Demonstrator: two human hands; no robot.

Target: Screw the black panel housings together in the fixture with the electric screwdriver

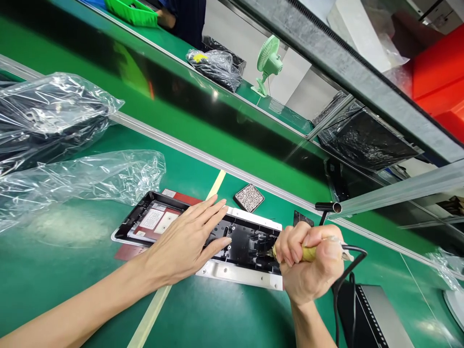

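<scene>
A long black plastic housing with white side strips (239,276) lies at a slant on the green bench. My left hand (188,241) rests flat across its middle, fingers stretched out. In my right hand (311,261) is a corded soldering iron with a yellow handle (309,254), gripped in a fist. Its metal tip points left into the black interior of the housing (244,241), near the right end; whether it touches the plastic I cannot tell. A labelled reddish-brown plate (159,221) shows through the housing's left opening. My left hand covers part of the interior.
Beyond the housing sits a small square tray of metallic granules (249,197). A tubular metal holder (328,208) stands by the rail. Clear plastic bags (83,174) lie left. A black cord (339,290) hangs beside a dark box (377,309). Another person's arm (166,18) is across the divider.
</scene>
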